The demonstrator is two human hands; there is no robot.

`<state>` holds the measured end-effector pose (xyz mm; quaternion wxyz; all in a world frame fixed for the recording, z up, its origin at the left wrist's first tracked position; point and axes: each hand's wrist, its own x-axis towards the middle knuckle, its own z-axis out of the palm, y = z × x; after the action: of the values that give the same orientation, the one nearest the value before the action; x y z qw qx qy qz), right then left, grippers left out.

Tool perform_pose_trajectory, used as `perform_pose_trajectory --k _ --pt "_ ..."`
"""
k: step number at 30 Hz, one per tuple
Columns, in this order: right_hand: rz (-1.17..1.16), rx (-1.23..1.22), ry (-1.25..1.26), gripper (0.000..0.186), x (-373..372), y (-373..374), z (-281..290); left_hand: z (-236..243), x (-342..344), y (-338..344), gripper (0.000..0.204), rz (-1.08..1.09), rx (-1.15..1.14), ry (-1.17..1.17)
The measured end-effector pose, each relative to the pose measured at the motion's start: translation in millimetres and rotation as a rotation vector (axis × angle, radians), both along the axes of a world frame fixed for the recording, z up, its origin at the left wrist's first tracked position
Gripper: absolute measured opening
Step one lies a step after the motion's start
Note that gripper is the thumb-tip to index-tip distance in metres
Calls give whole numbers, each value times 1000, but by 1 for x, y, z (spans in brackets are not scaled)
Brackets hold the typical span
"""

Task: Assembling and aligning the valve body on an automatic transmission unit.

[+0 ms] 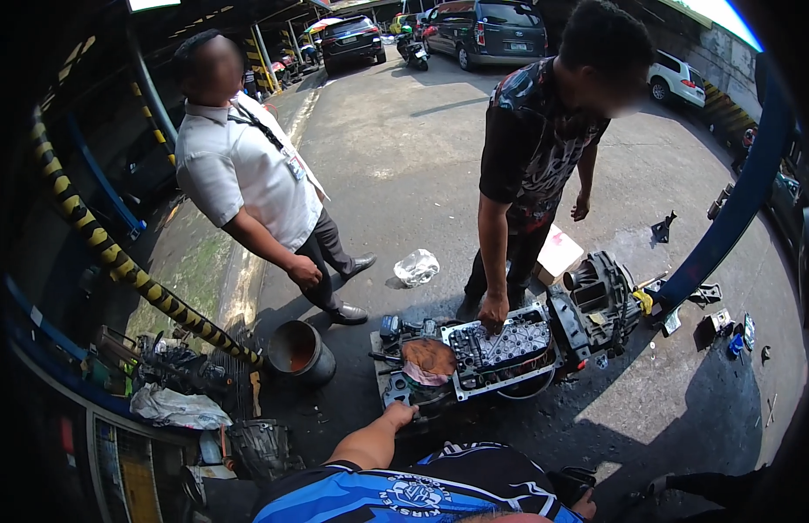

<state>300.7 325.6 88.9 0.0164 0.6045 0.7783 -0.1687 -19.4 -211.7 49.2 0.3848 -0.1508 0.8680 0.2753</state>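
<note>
1. Grey metal gearbox housing (pixel 500 349) with a silver, maze-patterned plate, just beyond the left hand (pixel 401 413)'s fingers.
2. Brown-and-pink cloth (pixel 428 359) ahead of those fingers.
3. Dark round bucket (pixel 298 352), rust-orange inside, to their left.
4. Yellow-and-black striped post (pixel 117 261) farther left.
5. Blue, black and white patterned jersey (pixel 404 492) behind them.

Left hand (pixel 401 413) outstretched, fingers down
</note>
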Motion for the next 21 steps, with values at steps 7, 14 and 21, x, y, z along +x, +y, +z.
perform_pose_trajectory --k 7,14,21 --pt "60 -34 13 84 -29 4 2 -7 7 -4 61 52 41 64" --pt "10 -53 -5 84 -2 -2 11 -5 9 8 61 86 25 21" --pt "-50 -74 10 82 24 -4 15 10 3 20 57 -279 -40 86"
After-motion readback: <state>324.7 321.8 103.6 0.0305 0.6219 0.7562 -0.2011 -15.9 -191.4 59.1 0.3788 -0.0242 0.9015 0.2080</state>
